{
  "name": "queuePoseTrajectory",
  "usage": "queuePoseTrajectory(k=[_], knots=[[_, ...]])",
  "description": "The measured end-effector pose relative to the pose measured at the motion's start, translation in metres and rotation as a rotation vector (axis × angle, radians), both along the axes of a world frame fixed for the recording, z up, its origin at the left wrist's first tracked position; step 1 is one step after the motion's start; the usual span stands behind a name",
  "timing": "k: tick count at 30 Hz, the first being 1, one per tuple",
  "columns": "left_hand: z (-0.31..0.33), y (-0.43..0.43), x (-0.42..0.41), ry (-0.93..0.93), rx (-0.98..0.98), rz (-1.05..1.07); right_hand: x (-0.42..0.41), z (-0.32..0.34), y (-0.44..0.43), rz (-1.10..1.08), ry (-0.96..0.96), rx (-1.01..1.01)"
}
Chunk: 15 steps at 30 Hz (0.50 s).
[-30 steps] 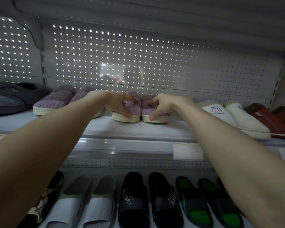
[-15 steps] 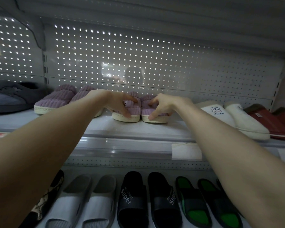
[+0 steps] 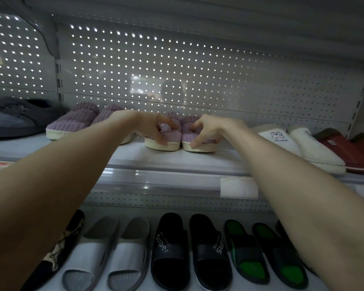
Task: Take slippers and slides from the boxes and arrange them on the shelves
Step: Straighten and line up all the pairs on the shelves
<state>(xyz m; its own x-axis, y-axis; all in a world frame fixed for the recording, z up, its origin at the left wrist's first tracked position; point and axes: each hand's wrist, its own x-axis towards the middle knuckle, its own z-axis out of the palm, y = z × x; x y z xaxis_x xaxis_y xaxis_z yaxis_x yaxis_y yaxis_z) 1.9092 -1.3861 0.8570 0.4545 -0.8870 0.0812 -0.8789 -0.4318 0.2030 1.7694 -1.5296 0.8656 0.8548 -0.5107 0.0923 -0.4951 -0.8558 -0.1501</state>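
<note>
Pegboard shelf (image 3: 132,157), left hand (image 3: 149,127), right hand (image 3: 210,129) — gripping purple slippers (image 3: 172,134)

One head-worn wide-angle view, facing the upper shelf (image 3: 198,160), near — lower shelf (image 3: 135,211) seen from above.

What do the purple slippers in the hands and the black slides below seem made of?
The purple slippers look like soft ribbed plush fabric, matte, with fuzzy cords; their pale soles may be rubber. The black slides look like moulded rubber or foam, smooth with a slight sheen.
</note>
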Motion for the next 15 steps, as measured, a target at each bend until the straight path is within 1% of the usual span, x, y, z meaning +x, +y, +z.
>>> queuePoseTrajectory(k=[4,8,11,15], knots=[[0.001,0.006,-0.008,-0.018,0.007,-0.003,-0.005,0.004,0.006,-0.017,0.026,0.044],[0.015,0.01,-0.023,-0.061,0.061,-0.01,-0.018,0.021,0.026,-0.039,0.08,0.032],[0.032,0.019,-0.037,-0.068,0.073,-0.06,-0.03,0.036,0.044,-0.088,0.083,0.039],[0.048,0.022,-0.051,-0.148,0.04,-0.132,-0.057,0.053,0.062,-0.142,0.067,0.046]])
